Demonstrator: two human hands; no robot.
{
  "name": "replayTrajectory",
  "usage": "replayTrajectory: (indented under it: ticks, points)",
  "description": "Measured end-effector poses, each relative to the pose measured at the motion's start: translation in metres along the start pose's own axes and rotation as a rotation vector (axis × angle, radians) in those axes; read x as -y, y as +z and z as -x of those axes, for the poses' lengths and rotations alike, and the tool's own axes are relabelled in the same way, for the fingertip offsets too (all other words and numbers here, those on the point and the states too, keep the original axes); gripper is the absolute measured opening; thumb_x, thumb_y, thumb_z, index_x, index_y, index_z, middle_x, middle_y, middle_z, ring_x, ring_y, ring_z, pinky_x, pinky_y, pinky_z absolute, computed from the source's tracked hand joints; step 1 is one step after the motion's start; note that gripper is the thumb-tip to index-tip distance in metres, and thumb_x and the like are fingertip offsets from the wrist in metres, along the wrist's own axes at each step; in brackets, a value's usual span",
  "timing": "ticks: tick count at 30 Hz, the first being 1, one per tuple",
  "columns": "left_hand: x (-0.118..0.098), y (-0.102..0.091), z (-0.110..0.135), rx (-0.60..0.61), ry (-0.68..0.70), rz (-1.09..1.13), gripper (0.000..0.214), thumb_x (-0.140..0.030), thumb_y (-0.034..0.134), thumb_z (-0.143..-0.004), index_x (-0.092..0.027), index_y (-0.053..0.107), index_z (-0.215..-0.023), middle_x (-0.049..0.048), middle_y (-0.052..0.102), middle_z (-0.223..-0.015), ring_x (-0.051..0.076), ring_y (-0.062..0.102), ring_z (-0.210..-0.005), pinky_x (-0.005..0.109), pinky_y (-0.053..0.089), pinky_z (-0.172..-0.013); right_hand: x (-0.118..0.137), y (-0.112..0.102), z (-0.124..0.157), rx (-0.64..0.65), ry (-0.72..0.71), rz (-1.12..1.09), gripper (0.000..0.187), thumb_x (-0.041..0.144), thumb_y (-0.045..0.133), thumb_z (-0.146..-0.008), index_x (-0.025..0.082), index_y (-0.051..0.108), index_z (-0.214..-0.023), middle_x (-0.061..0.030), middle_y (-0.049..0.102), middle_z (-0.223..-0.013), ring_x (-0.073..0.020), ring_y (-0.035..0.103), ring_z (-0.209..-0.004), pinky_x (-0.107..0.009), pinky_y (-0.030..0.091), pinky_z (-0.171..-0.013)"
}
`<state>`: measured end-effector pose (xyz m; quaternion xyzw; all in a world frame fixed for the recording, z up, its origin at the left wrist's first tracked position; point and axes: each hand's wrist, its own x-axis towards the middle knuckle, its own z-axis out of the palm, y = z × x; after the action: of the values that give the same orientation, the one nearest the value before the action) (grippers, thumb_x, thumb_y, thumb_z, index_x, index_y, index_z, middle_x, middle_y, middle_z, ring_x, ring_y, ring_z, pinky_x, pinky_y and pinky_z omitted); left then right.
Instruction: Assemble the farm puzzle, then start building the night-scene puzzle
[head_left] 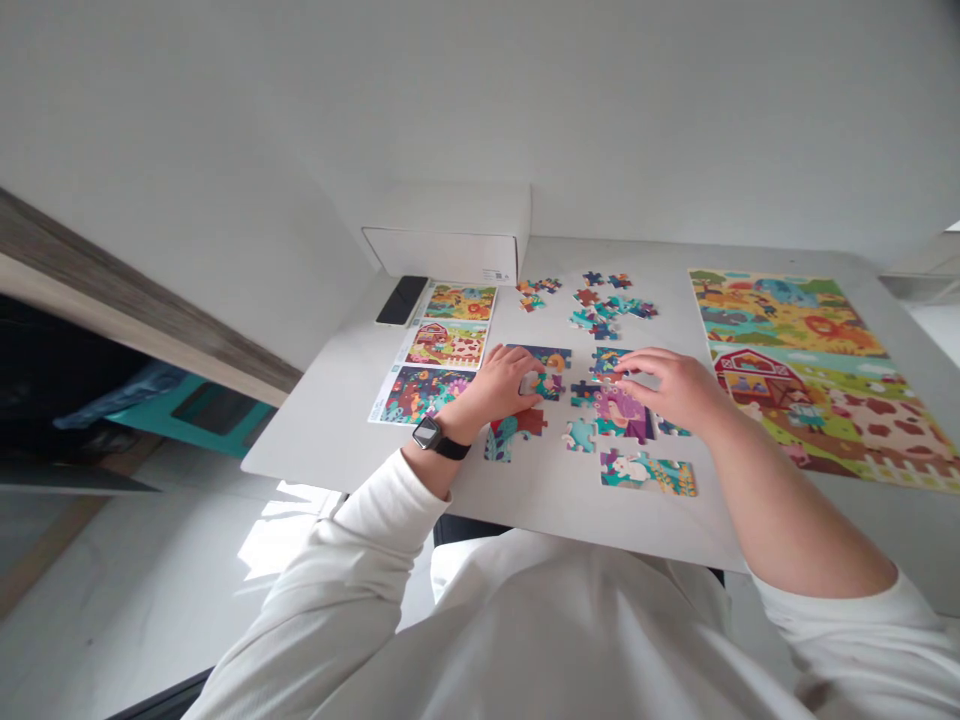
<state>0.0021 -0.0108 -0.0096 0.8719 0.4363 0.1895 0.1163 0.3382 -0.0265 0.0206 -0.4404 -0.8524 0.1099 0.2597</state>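
My left hand (pixel 504 385) rests on a small joined group of jigsaw puzzle pieces (pixel 555 358), its thumb and fingers curved around a piece at the group's left side. Across a narrow gap, my right hand (pixel 670 388) has thumb and forefinger at the edge of a dark blue puzzle piece (pixel 606 360). Just below that piece lies a purple section (pixel 624 412) with a bird on it. A red and teal section (pixel 514 433), a loose teal piece (pixel 580 434) and a joined strip with a white rabbit (pixel 649 474) lie nearer me. My fingers partly cover the pieces they touch.
Several loose pieces (pixel 611 308) are scattered toward the back. Two assembled picture puzzles (pixel 817 380) lie at the right. On the left are a printed picture sheet (pixel 448 345), a black phone (pixel 403 300) and a white box (pixel 450 235) by the wall.
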Motion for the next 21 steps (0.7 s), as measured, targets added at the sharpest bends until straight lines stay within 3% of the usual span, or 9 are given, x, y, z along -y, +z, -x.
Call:
replayTrajectory:
  ticks: [7,14,21]
  points:
    - [-0.004,0.0,0.0,0.011,-0.014,0.053,0.034,-0.028,0.081,-0.086,-0.023,0.072,-0.119,0.0085,0.076,-0.117,0.031,0.068,-0.116,0.05,0.043,-0.119,0.0,0.0,0.0,0.002,0.003,0.007,0.021,0.037,0.068,-0.102,0.031,0.083,-0.116,-0.0061,0.083,-0.124,-0.0311,0.078,-0.115,-0.049,0.063,-0.102]
    - [-0.011,0.001,0.002,-0.009,-0.064,0.097,0.033,-0.022,0.082,-0.086,-0.021,0.069,-0.116,0.008,0.078,-0.108,0.031,0.068,-0.11,0.045,0.052,-0.107,-0.001,0.0,0.0,-0.002,0.002,0.019,0.02,0.037,0.068,-0.102,0.03,0.082,-0.115,-0.007,0.083,-0.124,-0.0307,0.079,-0.114,-0.049,0.063,-0.102]
    - [-0.047,-0.009,0.02,-0.134,-0.185,0.442,0.023,-0.021,0.069,-0.094,-0.023,0.067,-0.118,0.0037,0.077,-0.102,0.02,0.075,-0.094,0.032,0.058,-0.087,-0.005,-0.001,0.002,-0.018,-0.004,0.003,0.023,0.036,0.07,-0.1,0.03,0.082,-0.118,-0.0069,0.082,-0.126,-0.032,0.078,-0.117,-0.052,0.062,-0.105]
